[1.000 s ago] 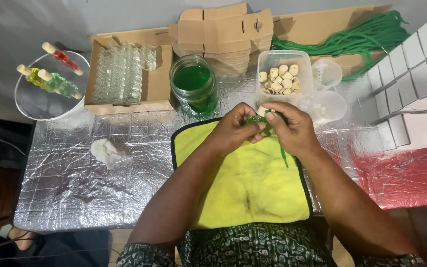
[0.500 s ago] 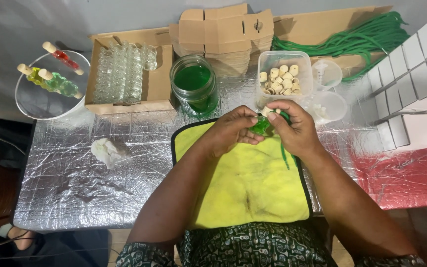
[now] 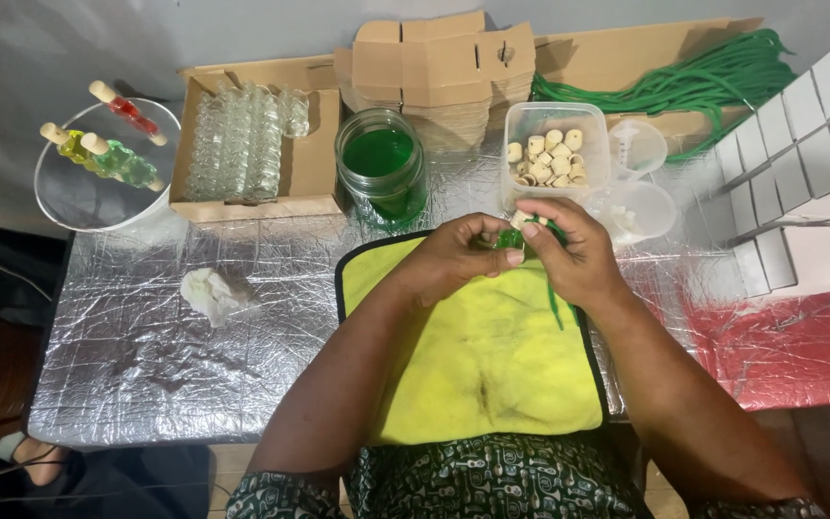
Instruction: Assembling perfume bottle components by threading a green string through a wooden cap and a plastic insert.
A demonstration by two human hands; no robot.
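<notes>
Both hands meet over the far edge of a yellow cloth (image 3: 473, 356). My left hand (image 3: 453, 258) grips a small bottle of green liquid (image 3: 510, 240), mostly hidden by the fingers. My right hand (image 3: 573, 252) pinches a pale cork at the bottle's top and also touches a thin green cord (image 3: 552, 306) that hangs down over the cloth. Just beyond the hands stands a clear tub of corks (image 3: 554, 154) and a glass jar of green liquid (image 3: 381, 171).
A cardboard tray of empty small glass bottles (image 3: 247, 135) sits at back left, with a glass bowl (image 3: 98, 163) of filled corked bottles beside it. Folded cardboard boxes (image 3: 434, 62), green cords (image 3: 722, 77), two clear cups (image 3: 638, 183), a white wad (image 3: 208, 291) and white boxes (image 3: 809, 163) surround the foil-covered table (image 3: 146, 365).
The hands have stayed together at the cloth's far edge, shifting slightly as the fingers work on the small bottle. Nothing else moved.
</notes>
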